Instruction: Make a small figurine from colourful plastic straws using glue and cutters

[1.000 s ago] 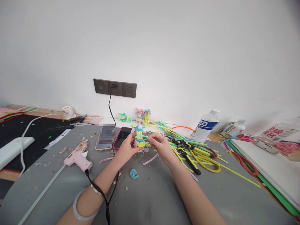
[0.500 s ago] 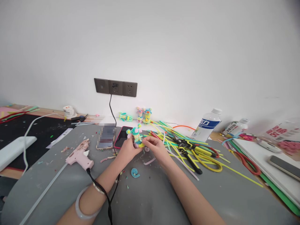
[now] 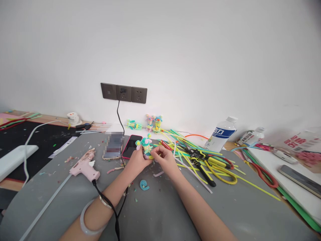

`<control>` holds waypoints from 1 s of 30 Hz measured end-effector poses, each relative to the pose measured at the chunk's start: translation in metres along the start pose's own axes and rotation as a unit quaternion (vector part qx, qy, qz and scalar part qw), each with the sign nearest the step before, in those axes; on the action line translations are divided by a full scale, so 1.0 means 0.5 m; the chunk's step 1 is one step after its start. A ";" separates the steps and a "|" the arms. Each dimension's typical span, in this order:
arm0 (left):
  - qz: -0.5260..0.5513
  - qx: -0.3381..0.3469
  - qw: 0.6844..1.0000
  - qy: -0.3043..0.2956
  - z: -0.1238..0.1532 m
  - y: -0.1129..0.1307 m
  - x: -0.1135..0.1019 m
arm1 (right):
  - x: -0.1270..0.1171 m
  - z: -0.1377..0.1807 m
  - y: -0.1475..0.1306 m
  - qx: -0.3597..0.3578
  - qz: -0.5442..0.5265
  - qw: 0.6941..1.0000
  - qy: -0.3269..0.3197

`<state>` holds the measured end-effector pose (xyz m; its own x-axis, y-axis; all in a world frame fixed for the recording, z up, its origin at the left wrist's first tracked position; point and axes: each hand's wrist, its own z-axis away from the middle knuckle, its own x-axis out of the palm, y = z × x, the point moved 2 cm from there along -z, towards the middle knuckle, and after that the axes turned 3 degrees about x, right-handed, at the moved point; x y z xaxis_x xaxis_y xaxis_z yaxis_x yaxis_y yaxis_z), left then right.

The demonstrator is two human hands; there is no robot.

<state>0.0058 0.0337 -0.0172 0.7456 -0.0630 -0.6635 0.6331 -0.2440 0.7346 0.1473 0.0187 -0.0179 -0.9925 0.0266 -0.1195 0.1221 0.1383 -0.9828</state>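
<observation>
A small pipe-cleaner figure (image 3: 146,144) in teal, yellow and pink stands upright between my hands above the grey table. My left hand (image 3: 136,160) is closed around its lower left side. The thumb and fingers of my right hand (image 3: 165,158) are pinched at its lower right, touching the yellow part near the base. The fingertips hide what exactly they pinch. A blue pipe-cleaner spiral (image 3: 144,185) lies on the table in front of my hands. Similar finished-looking figures (image 3: 153,124) are by the wall, one of them lying on its side.
A pink glue gun (image 3: 85,165) lies at left, its black cord running past my left forearm. Two phones (image 3: 112,145) lie behind my left hand. To the right are loose pipe cleaners (image 3: 180,147), pliers (image 3: 198,157), yellow-handled scissors (image 3: 225,177) and a white bottle (image 3: 220,134).
My right hand has shifted slightly left, its fingers curling closer to the base of the figure. My left hand keeps its hold, and the figure has barely moved.
</observation>
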 end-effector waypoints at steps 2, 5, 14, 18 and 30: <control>0.009 0.000 1.000 -0.004 0.000 -0.002 0.001 | 0.001 0.001 0.002 -0.003 0.000 1.000 0.000; 0.034 0.001 0.999 -0.016 0.000 -0.005 0.001 | 0.000 0.001 0.004 -0.009 -0.004 1.000 -0.003; 0.207 0.080 0.974 -0.045 0.002 -0.011 0.012 | -0.021 -0.008 -0.002 0.003 -0.006 1.000 0.026; 0.254 0.104 0.960 -0.060 0.001 -0.011 0.011 | -0.032 -0.013 -0.002 0.008 -0.018 0.999 0.030; 0.260 0.114 0.956 -0.068 0.001 -0.007 0.004 | -0.039 -0.015 0.005 0.016 -0.010 0.997 0.073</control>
<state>0.0049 0.0339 -0.0210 0.9036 -0.3549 -0.2399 0.1097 -0.3496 0.9304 0.1668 0.0261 -0.0172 -0.9826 0.1674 -0.0801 0.0992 0.1092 -0.9890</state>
